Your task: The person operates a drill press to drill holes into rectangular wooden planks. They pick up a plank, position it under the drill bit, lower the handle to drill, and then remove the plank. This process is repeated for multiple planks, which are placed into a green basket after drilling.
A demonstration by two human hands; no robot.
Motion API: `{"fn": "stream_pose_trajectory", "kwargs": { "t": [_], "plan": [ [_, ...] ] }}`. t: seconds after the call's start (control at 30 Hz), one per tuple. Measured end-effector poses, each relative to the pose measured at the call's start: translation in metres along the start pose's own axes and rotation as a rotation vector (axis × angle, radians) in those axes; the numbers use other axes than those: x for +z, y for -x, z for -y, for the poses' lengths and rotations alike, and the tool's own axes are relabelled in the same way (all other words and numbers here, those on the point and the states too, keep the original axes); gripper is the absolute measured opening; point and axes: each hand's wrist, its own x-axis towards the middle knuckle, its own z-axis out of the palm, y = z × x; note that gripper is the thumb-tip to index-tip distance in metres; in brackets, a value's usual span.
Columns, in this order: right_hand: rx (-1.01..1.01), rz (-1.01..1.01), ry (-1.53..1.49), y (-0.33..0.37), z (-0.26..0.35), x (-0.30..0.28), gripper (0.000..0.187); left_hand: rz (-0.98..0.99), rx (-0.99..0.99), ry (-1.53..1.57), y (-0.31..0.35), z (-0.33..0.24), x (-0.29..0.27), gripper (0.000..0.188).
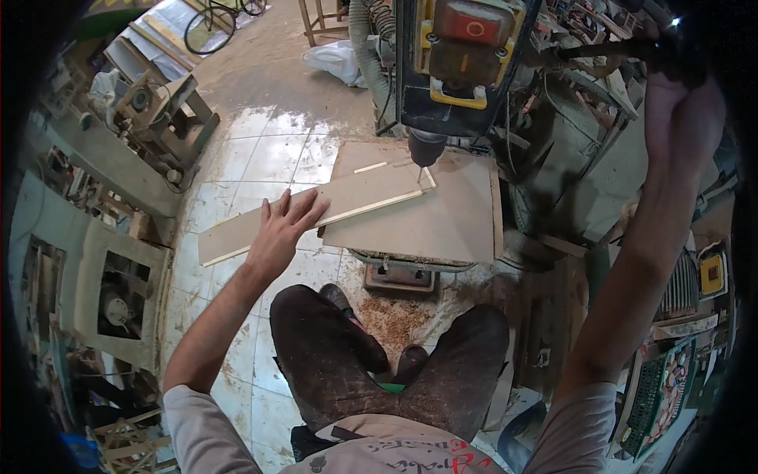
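My left hand (286, 225) lies on a long flat wooden board (359, 192), fingers spread, pressing it from above. The board has a pale edge and its left end sticks out past the worktable (458, 229). Over the board's right end hangs the dark chuck (426, 147) of a drill press (450, 103), with a thin drill bit (421, 172) pointing down at the wood. Up at the far right, my right hand (681, 110) is closed around the dark feed lever (608, 50) of the press; its fingers are partly lost in shadow.
A red and yellow switch box (472, 35) sits on the press. Sawdust (395, 316) covers the tiles between my feet. Dusty machines (118, 292) line the left; on the right are clutter and a green crate (655, 395). A bicycle (209, 30) stands at the back.
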Motion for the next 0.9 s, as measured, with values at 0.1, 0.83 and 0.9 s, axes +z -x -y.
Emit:
{"fn": "stream_pose_trajectory", "kwargs": {
  "t": [0.1, 0.83, 0.9],
  "plan": [
    [0.222, 0.179, -0.191, -0.005, 0.007, -0.045, 0.034, -0.006, -0.006, 0.001, 0.003, 0.0, 0.0, 0.084],
    [0.075, -0.068, -0.113, 0.184, 0.01, -0.026, 0.032, -0.007, 0.003, 0.023, 0.0, 0.0, 0.001, 0.086],
    [0.101, -0.162, -0.067, 0.207, 0.004, -0.025, 0.033, -0.01, 0.006, 0.027, -0.001, -0.001, 0.0, 0.086]
  ]
}}
